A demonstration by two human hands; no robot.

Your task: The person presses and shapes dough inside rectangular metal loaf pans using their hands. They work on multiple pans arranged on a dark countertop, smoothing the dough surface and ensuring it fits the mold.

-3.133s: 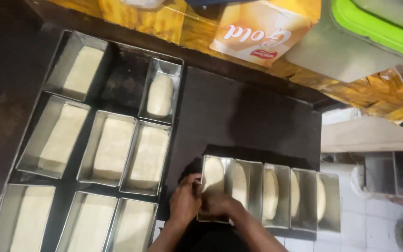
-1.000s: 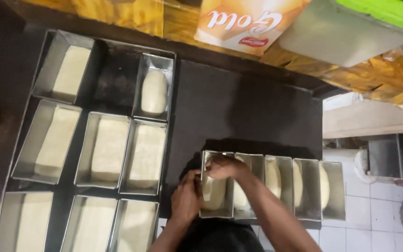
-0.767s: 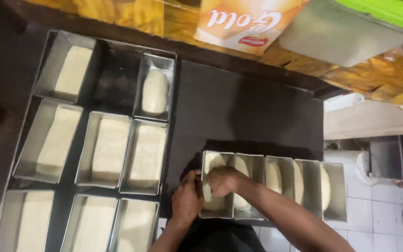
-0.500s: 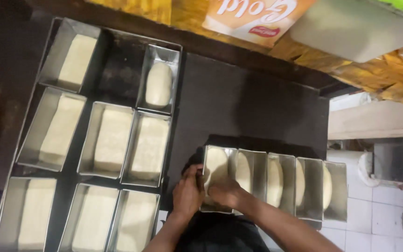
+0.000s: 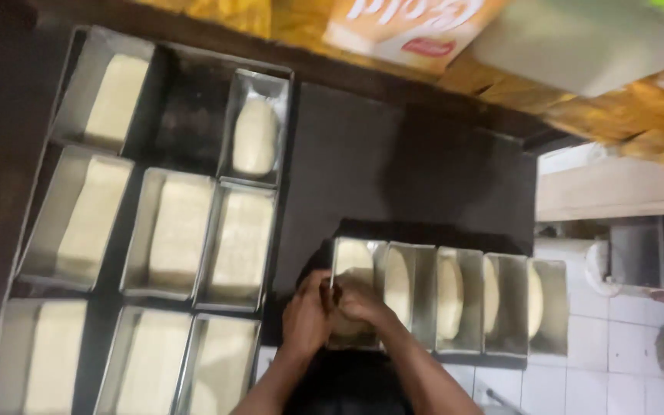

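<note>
Loaf tins (image 5: 447, 296): bare silver-grey metal, dull sheen, no pattern. Dough (image 5: 255, 137) in the tins: pale cream throughout, uniform, unmarked. Tabletop (image 5: 393, 165): matt black, plain. Large tray (image 5: 186, 115) under the left group of tins: dark, near black, with a grey metal rim. Carton (image 5: 413, 31) at the far edge: orange fading to cream, with white lettering and a small red patch. Surface beyond the tabletop (image 5: 632, 107): mottled yellow-orange. Floor tiles (image 5: 616, 361) at lower right: white with grey grid joints. Ledge (image 5: 616, 188) at right: light beige.
</note>
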